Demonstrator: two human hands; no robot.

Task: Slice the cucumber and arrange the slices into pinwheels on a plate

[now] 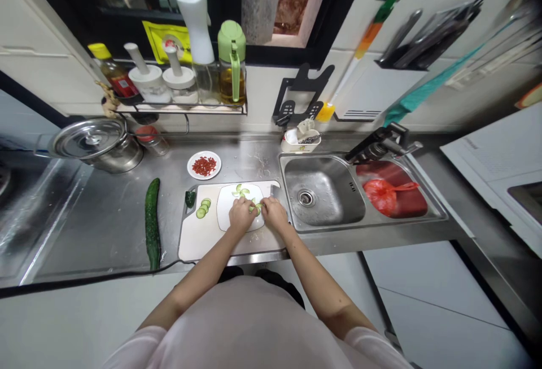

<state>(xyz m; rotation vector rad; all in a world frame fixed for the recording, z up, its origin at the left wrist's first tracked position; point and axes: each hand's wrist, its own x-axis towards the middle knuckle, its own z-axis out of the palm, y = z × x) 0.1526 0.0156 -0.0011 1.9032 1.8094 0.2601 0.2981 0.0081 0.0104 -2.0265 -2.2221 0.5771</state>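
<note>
Both my hands are over a white plate point(225, 211) that rests on a pale cutting board point(199, 245). My left hand point(242, 214) pinches cucumber slices point(256, 209) at the plate's right side. From the other side, my right hand point(274, 211) has its fingers closed on the same slices. Several cut cucumber pieces point(240, 190) lie at the plate's far edge. Left of the plate, a few round cucumber slices point(203, 209) overlap on the board, near a dark green cucumber end point(190, 198). Part of a knife blade point(276, 191) shows beyond my right hand.
A whole cucumber point(152, 222) lies on the steel counter at left. Behind the board sits a small plate point(190, 172) of chopped red bits. The sink point(330, 188) adjoins the board's right side, with a red bag point(381, 197) in its second basin. A lidded pot point(114, 152) stands back left.
</note>
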